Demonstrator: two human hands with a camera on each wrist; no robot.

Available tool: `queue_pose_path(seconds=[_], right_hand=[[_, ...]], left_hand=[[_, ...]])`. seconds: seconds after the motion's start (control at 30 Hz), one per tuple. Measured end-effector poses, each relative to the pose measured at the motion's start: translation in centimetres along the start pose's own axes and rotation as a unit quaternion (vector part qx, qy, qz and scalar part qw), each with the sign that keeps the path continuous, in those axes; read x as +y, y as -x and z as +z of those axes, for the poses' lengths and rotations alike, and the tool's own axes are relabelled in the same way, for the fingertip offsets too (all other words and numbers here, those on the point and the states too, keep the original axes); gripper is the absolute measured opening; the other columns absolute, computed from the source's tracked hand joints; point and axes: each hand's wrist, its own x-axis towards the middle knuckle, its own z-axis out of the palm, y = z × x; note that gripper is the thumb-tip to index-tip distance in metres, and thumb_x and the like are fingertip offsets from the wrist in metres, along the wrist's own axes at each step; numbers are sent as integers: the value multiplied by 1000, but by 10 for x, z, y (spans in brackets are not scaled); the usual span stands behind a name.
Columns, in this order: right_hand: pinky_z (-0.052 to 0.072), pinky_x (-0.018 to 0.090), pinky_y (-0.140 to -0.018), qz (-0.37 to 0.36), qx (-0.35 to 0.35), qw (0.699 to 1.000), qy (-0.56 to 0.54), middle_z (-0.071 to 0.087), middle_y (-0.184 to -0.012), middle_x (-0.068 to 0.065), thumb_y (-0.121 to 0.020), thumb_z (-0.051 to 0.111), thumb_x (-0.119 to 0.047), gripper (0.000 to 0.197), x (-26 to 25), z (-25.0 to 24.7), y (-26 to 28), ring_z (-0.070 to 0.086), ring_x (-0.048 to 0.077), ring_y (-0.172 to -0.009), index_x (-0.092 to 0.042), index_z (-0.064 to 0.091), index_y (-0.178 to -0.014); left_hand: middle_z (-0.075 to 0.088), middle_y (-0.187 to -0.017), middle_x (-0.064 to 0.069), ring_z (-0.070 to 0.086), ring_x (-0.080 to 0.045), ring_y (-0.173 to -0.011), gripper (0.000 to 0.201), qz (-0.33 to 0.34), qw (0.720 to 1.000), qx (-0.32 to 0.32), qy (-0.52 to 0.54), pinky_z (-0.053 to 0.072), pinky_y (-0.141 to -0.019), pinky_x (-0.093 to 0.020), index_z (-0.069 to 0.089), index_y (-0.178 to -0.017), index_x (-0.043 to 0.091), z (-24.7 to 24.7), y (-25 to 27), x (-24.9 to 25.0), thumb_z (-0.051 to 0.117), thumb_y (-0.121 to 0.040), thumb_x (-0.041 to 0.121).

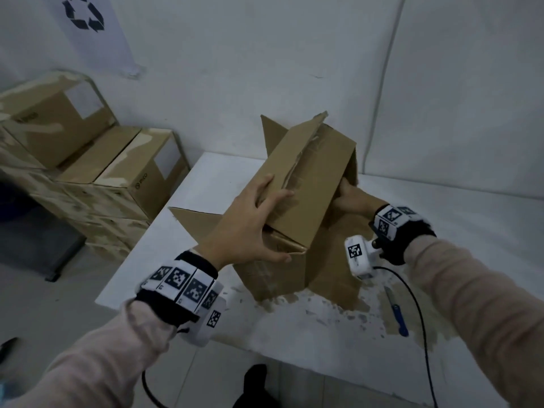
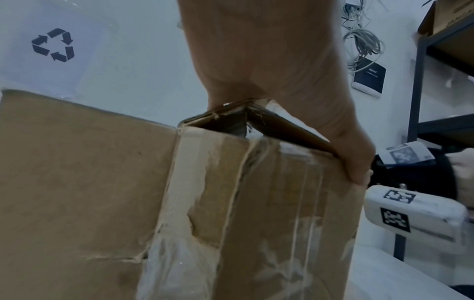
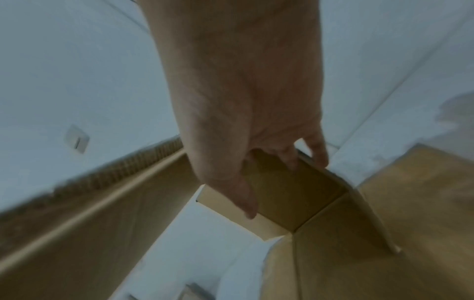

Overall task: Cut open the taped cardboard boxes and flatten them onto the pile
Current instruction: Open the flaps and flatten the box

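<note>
An opened brown cardboard box (image 1: pixel 306 184) stands tilted on the white table (image 1: pixel 212 178), its flaps splayed out and torn clear tape along its seams (image 2: pixel 231 203). My left hand (image 1: pixel 253 228) grips the box's near upper corner, fingers spread over the top panel and thumb on the side (image 2: pixel 356 162). My right hand (image 1: pixel 350 195) reaches in at the box's right end and grips an inner flap (image 3: pixel 277 192) between thumb and fingers. A blue box cutter (image 1: pixel 397 312) lies on the table at the right, untouched.
Several taped cardboard boxes (image 1: pixel 117 172) are stacked at the left against the wall, under a recycling sign (image 1: pixel 88 16). A black cable (image 1: pixel 418 319) crosses the table's right part. A dark shelf rack (image 2: pixel 436 101) stands beyond the right hand.
</note>
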Motion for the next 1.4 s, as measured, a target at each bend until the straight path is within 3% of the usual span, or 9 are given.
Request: queue_pose_path(seconds=[0.17, 0.27, 0.43, 0.67, 0.77, 0.93, 1.03, 1.2, 1.4], right_hand=[[39, 45, -106, 120, 117, 980, -110, 45, -136, 4, -78, 63, -46, 89, 18, -14, -41, 48, 26, -121, -20, 14, -148], [46, 47, -99, 123, 139, 973, -141, 57, -130, 8, -71, 51, -47, 78, 45, -38, -73, 55, 32, -117, -15, 37, -141], [24, 46, -116, 105, 233, 938, -233, 29, -154, 13, -94, 26, -57, 73, -5, -66, -43, 29, 31, -140, -9, 25, -150], [38, 44, -97, 84, 77, 978, -173, 32, -152, 0, -91, 42, -64, 77, -47, -50, -7, 37, 28, -135, -22, 18, -152], [37, 30, -99, 63, 66, 979, -182, 34, -149, 0, -95, 47, -49, 80, -63, -42, 10, 40, 20, -133, -13, 5, -152], [49, 30, -96, 7, -82, 993, -84, 57, -129, -7, -75, 59, -70, 59, -94, -43, 61, 60, 9, -109, -32, 50, -119], [47, 11, -84, -30, -162, 986, -18, 56, -123, -19, -81, 64, -56, 55, -110, -44, 82, 57, -5, -106, -34, 46, -128], [31, 44, -113, -19, -124, 964, 232, 25, -152, 17, -50, 71, -77, 129, -100, -13, 88, 26, 33, -140, -33, 1, -149], [29, 45, -113, -50, -85, 974, 202, 16, -151, 25, -69, 76, -56, 120, -86, -5, 116, 22, 39, -139, -31, -7, -151]], left_hand=[[-1, -153, 11, 16, -20, -137, 99, 9, 1000, -1, -12, 27, -112, -39, 23, -133, 47, 1, -1, -2, 79, -54, 66], [-2, -152, 13, 15, -20, -137, 98, 13, 1000, 3, -10, 29, -112, -42, 21, -131, 49, 3, 2, -3, 79, -54, 66], [0, -153, 10, 17, -24, -137, 97, 20, 1000, 9, -21, 32, -110, -49, 22, -131, 48, 7, 6, -5, 76, -54, 68], [18, -152, 9, 24, -1, -136, 110, -59, 965, 6, 256, 30, -112, -27, -4, -143, 49, -16, -13, -25, 71, -63, 59], [20, -154, 1, 25, -7, -135, 107, -115, 978, -41, 168, 27, -113, -30, 7, -151, 29, -21, -19, -42, 64, -66, 61], [54, -134, -5, 57, -26, -110, 106, -158, 979, -76, 106, 46, -95, -38, 4, -147, 45, -15, -30, -41, 62, -64, 78], [62, -121, -5, 61, -26, -98, 106, -178, 977, -72, 91, 49, -87, -38, 6, -145, 47, -13, -35, -32, 62, -60, 79], [66, -107, -2, 64, -25, -90, 107, -199, 980, -20, 13, 50, -73, -34, 9, -144, 43, 8, -28, -7, 53, -56, 85], [60, -124, -3, 61, -28, -97, 102, -204, 978, 15, 31, 46, -72, -33, 13, -145, 41, 16, -5, 14, 52, -60, 82]])
